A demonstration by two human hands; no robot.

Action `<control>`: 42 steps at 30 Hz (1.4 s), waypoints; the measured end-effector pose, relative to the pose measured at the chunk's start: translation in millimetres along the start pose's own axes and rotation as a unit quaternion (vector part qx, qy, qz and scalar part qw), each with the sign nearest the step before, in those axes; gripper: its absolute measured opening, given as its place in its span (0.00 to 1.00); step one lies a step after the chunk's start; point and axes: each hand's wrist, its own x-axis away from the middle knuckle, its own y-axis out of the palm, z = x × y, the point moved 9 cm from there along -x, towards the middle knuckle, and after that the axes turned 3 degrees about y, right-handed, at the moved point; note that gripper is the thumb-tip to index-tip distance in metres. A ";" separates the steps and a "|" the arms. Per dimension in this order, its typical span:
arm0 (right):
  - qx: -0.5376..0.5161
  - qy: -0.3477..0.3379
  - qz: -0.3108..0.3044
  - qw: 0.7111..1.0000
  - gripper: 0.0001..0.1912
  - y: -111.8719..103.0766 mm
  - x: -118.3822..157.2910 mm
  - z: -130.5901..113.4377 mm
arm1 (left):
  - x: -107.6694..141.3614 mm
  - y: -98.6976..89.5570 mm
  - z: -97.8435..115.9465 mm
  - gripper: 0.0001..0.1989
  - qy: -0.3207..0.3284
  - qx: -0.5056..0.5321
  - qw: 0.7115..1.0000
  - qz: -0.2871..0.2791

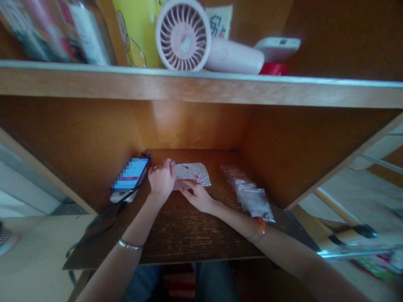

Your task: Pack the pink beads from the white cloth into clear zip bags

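Observation:
My left hand (162,179) is closed at the left end of a white, crinkled sheet (197,171), which could be thin paper or plastic. Small dark and reddish spots show on the sheet. My right hand (200,197) rests at its lower edge, fingers stretched out and touching it. What the left fingertips pinch is partly hidden behind the knuckles. To the right of my right hand lies an overlapping row of small clear zip bags (252,197), the nearest with something small and dark at its bottom edge.
A phone (130,176) with its screen lit lies at the left on a white object, beside a black cable (107,218). Above the brown desk (189,239), a shelf (201,88) holds a pink handheld fan (184,37), bottles (91,35) and a white device (278,46). Side walls enclose the desk.

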 end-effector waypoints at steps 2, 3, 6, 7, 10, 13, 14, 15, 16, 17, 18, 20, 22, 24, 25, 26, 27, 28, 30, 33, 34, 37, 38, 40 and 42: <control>-0.090 0.027 0.057 0.994 0.10 -12.0 -2.5 12.0 | 6.0 -4.0 19.3 0.16 0.058 0.055 0.996 0.032; -0.131 0.041 0.079 0.987 0.10 -16.3 -3.0 17.9 | 10.0 -4.6 29.2 0.15 0.088 0.079 0.992 0.041; -0.235 0.090 0.110 0.962 0.09 -22.3 -3.2 31.4 | 22.4 -6.3 52.4 0.15 0.162 0.127 0.977 0.061; -0.262 0.106 0.118 0.952 0.09 -23.6 -2.7 33.9 | 25.8 -7.4 56.5 0.15 0.178 0.136 0.972 0.069; -0.313 0.147 0.149 0.926 0.09 -27.2 -0.5 38.1 | 33.6 -9.7 61.2 0.14 0.218 0.150 0.960 0.089; -0.322 0.161 0.167 0.918 0.12 -28.9 0.6 40.0 | 39.1 -7.6 60.4 0.14 0.255 0.155 0.951 0.081; -0.315 0.158 0.168 0.921 0.12 -29.1 0.5 40.3 | 40.9 -6.6 60.2 0.14 0.268 0.153 0.948 0.074; -0.307 0.153 0.167 0.924 0.13 -29.1 0.2 40.8 | 42.4 -5.7 60.3 0.14 0.280 0.150 0.946 0.067; -0.298 0.148 0.165 0.928 0.13 -28.5 0.0 41.7 | 43.6 -5.1 60.1 0.14 0.288 0.145 0.945 0.061; -0.290 0.146 0.162 0.932 0.13 -27.6 -0.1 43.0 | 44.2 -5.2 59.5 0.14 0.291 0.141 0.945 0.057; -0.285 0.146 0.159 0.934 0.12 -26.6 0.1 44.5 | 44.0 -5.8 58.3 0.15 0.288 0.137 0.946 0.057; -0.282 0.148 0.160 0.934 0.12 -25.4 0.9 46.5 | 42.5 -8.4 54.6 0.16 0.272 0.135 0.951 0.063; -0.286 0.150 0.161 0.933 0.11 -24.2 1.7 45.9 | 41.3 -10.6 52.3 0.17 0.264 0.139 0.952 0.070; -0.294 0.152 0.149 0.932 0.11 -21.9 1.7 43.2 | 40.8 -10.5 51.7 0.18 0.268 0.147 0.949 0.070; -0.297 0.152 0.144 0.932 0.10 -21.1 1.6 41.8 | 40.6 -9.8 51.4 0.17 0.271 0.154 0.948 0.070; -0.300 0.150 0.143 0.931 0.10 -21.3 1.5 40.5 | 40.2 -9.1 50.7 0.17 0.271 0.163 0.946 0.070; -0.301 0.148 0.145 0.931 0.09 -22.3 1.4 39.8 | 39.6 -8.6 49.5 0.17 0.269 0.173 0.945 0.073; -0.302 0.145 0.150 0.930 0.09 -23.5 1.3 39.6 | 39.0 -8.4 48.2 0.17 0.265 0.184 0.943 0.077; -0.305 0.147 0.152 0.928 0.09 -24.3 0.6 41.3 | 37.7 -8.9 45.4 0.16 0.256 0.204 0.941 0.089; -0.313 0.159 0.135 0.926 0.10 -21.4 -0.9 44.5 | 36.6 -9.1 43.9 0.16 0.253 0.227 0.936 0.092; -0.316 0.161 0.133 0.926 0.11 -21.1 -1.2 44.7 | 36.3 -8.8 43.6 0.16 0.253 0.231 0.935 0.090; -0.321 0.158 0.139 0.923 0.11 -23.8 -1.3 42.7 | 35.0 -8.1 41.1 0.15 0.246 0.235 0.937 0.086; -0.324 0.156 0.145 0.922 0.11 -25.5 -1.2 41.8 | 34.5 -8.1 40.0 0.14 0.242 0.235 0.937 0.086; -0.329 0.152 0.149 0.920 0.11 -28.1 -1.5 39.9 | 33.7 -8.6 38.4 0.13 0.235 0.234 0.940 0.084; -0.336 0.147 0.141 0.920 0.11 -28.7 -2.7 37.7 | 33.2 -9.3 38.6 0.12 0.233 0.224 0.943 0.075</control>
